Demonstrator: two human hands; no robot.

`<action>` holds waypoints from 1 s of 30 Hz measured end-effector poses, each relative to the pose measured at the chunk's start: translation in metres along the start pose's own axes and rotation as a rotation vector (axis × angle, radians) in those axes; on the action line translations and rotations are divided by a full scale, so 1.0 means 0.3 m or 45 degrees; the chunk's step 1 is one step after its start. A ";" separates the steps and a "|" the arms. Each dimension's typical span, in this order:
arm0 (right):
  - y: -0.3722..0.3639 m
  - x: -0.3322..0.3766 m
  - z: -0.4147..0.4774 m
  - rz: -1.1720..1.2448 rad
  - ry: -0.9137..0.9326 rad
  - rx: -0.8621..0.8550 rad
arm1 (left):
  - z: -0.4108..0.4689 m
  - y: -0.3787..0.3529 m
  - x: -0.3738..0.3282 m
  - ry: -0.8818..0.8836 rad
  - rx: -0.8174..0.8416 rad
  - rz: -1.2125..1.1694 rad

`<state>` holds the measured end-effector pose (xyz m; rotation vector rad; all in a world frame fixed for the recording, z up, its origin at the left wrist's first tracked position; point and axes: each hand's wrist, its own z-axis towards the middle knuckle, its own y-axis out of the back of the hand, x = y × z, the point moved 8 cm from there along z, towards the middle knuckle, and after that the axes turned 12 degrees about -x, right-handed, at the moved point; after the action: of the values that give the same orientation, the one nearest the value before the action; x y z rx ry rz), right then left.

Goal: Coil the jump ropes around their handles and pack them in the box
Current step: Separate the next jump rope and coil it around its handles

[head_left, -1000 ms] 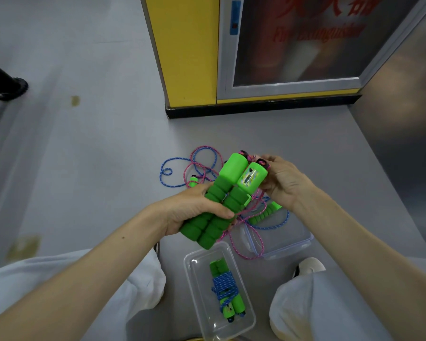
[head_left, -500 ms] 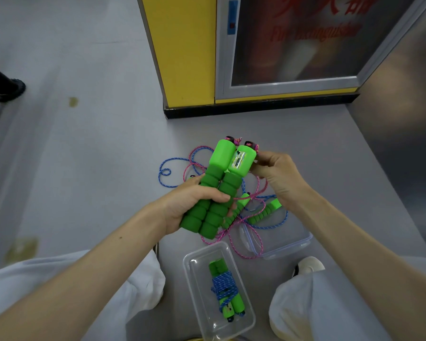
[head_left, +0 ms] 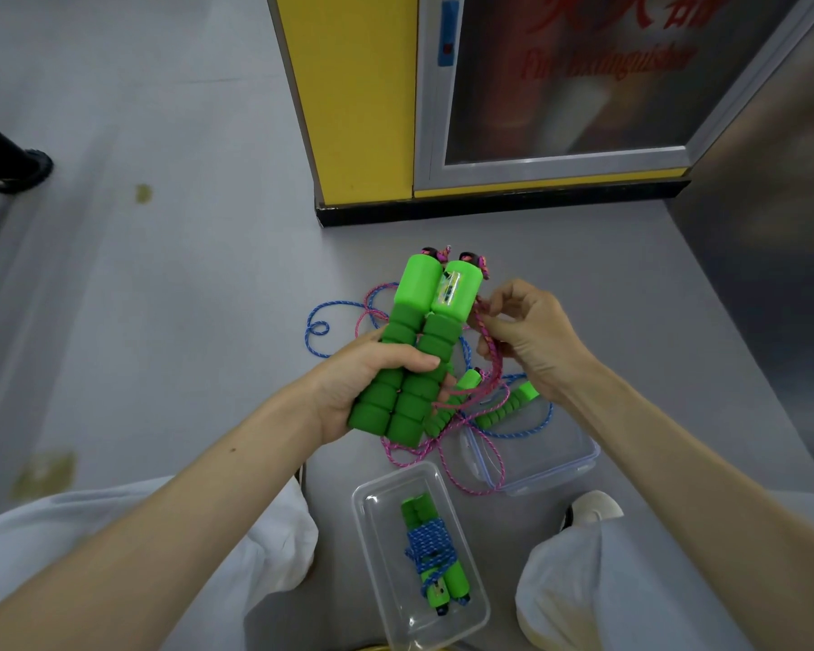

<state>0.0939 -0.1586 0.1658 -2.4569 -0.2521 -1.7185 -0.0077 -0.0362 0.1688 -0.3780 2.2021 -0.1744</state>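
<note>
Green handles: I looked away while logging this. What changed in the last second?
The left hand tipped the green handles up and away. The right hand left their caps and now pinches the pink rope beside them. The box and the lid stayed put.

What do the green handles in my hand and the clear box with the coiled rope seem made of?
Green handles: ribbed lower sections look like matte foam, dull and segmented; smooth tops look like hard plastic with slight sheen. Clear box: probably thin transparent plastic; the floor shows through and its rim glints.
</note>
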 end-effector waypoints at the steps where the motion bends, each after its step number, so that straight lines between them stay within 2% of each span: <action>1: -0.003 -0.002 -0.003 -0.002 -0.003 0.020 | 0.000 0.001 0.000 -0.001 -0.001 0.002; 6: -0.007 -0.007 0.000 0.040 -0.013 0.077 | 0.008 0.010 -0.009 -0.017 -0.074 -0.036; 15: -0.053 -0.029 -0.024 -0.006 -0.173 0.244 | 0.041 0.069 -0.005 -0.031 -0.294 -0.015; 18: -0.048 -0.027 -0.017 -0.054 -0.113 0.186 | 0.044 0.077 -0.008 -0.038 -0.316 -0.018; 23: -0.029 -0.030 -0.005 0.045 -0.158 0.046 | 0.047 0.091 -0.013 -0.053 -0.357 -0.021; 27: 0.020 -0.019 0.002 -0.156 0.004 -0.101 | 0.048 0.095 -0.011 -0.059 -0.366 -0.009; 30: 0.047 -0.035 0.008 -0.189 -0.024 -0.180 | 0.046 0.091 -0.008 -0.057 -0.363 0.021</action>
<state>0.0955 -0.1726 0.1550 -2.6161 -0.3336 -1.8308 -0.0009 -0.0095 0.1552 -0.5150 2.1882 0.1576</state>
